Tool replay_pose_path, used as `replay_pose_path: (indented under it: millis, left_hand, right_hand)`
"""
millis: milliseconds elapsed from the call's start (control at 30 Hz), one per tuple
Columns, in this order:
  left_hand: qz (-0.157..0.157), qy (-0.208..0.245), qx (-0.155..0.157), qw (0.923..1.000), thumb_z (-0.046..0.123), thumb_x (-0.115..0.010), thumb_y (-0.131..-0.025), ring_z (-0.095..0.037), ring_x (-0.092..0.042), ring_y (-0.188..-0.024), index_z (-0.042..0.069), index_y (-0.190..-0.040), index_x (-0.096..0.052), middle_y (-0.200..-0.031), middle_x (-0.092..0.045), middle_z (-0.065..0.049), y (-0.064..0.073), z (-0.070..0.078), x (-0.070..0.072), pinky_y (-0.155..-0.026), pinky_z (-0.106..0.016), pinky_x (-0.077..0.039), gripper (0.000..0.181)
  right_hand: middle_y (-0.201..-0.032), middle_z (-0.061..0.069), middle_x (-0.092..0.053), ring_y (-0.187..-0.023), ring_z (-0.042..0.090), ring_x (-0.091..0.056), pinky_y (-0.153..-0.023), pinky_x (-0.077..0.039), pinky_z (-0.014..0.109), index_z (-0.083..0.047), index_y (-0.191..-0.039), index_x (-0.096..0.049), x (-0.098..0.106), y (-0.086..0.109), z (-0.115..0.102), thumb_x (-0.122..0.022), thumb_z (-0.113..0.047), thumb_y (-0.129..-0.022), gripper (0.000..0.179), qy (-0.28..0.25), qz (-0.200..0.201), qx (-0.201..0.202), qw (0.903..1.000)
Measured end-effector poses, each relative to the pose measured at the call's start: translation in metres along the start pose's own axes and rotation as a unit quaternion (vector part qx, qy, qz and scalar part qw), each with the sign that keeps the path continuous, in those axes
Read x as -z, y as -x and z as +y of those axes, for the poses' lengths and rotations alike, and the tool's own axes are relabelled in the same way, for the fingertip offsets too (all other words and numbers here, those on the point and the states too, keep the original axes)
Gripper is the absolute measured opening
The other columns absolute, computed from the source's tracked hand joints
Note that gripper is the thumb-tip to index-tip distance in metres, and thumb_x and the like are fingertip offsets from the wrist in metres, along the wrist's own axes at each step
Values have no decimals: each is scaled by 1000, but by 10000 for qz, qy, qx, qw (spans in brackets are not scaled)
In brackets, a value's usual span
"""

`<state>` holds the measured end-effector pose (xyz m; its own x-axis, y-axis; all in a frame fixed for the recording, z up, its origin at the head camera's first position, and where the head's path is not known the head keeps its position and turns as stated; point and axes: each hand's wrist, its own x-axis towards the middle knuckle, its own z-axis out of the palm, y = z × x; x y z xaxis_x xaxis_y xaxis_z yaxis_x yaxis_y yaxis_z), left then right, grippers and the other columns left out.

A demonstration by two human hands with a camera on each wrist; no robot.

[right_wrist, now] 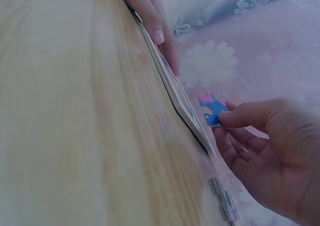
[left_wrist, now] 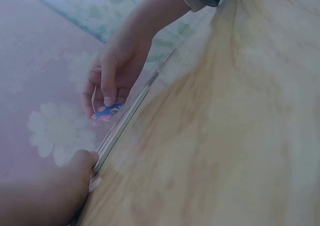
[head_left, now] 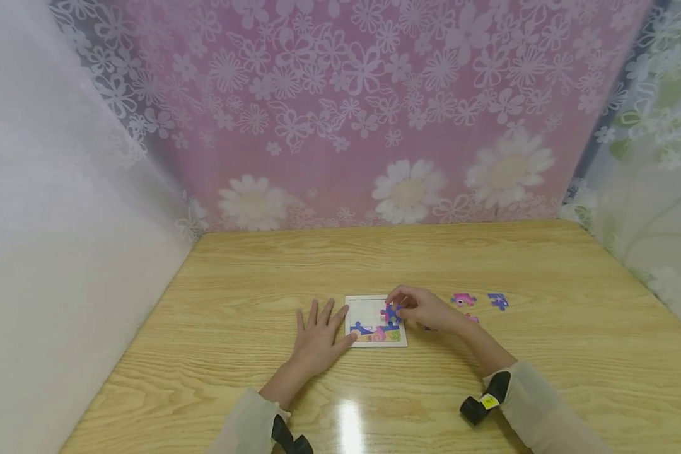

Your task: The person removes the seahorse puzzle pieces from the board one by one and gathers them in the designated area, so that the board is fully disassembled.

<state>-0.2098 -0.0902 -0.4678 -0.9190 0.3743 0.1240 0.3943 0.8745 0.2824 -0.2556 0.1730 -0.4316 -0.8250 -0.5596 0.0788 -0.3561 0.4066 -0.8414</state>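
Nearest the lens in the right-wrist view, your right hand (right_wrist: pixel 282 156) has thumb and fingers clamped on a flat blue-and-pink jigsaw piece (right_wrist: pixel 215 107). It is held tilted by one edge over the right half of a shallow white-rimmed tray (head_left: pixel 374 344), lower centre of the head view; whether it touches anything beneath, you cannot tell. So slight a pinch could let it twist, and a tilted descent might catch its tabs on the multicoloured row of pieces (head_left: pixel 379 333) along the tray's near side, lifting one. To the left, your left hand (head_left: pixel 316 337) lies with fingers spread apart, its thumb at the tray's near-left corner; should that pressure slacken, a push could slide the tray across the yellow wood-grain table (head_left: pixel 232 265). Right of centre, your forearm passes near a loose pink piece with an eye (head_left: pixel 463 299) and a loose blue piece (head_left: pixel 498 301); a careless withdrawal could scatter neighbouring pieces.
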Motion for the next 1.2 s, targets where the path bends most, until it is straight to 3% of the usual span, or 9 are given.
replay_pose_path:
  millis: [533,767,1000,1200]
  left_hand:
    - [44,-28,-85,10000,62,-31,-91,-39,-2,-135,24,-145,-29,-150,-18,-12,-1,-2,-1,-100,-61,4,67]
    - [48,-36,-69,10000,62,-32,-91,-39,-3,-135,24,-145,-30,-150,-18,-12,0,-2,-2,-100,-62,4,66]
    - [53,-14,-60,10000,62,-33,-91,-39,-3,-135,23,-145,-30,-149,-19,-12,0,-2,-3,-100,-61,5,66]
    - [53,14,-79,10000,62,-32,-91,-39,-3,-135,23,-145,-30,-150,-18,-12,0,-1,-3,-100,-61,5,67]
  right_hand:
    - [-104,9,-56,-90,25,-54,-71,-49,36,-1,-112,-57,34,22,4,-55,-5,-90,23,59,125,-108,9998]
    - [-105,8,-59,-93,24,-55,-79,-46,30,-3,-111,-59,46,36,6,-56,-6,-91,21,408,290,-74,9987]
    - [-109,9,-59,-98,25,-55,-82,-46,34,-5,-112,-60,56,49,7,-56,-9,-92,21,498,420,-189,9977]
    - [-109,11,-60,-96,25,-56,-78,-47,32,-1,-112,-59,63,58,9,-55,-10,-93,21,516,452,-225,9974]
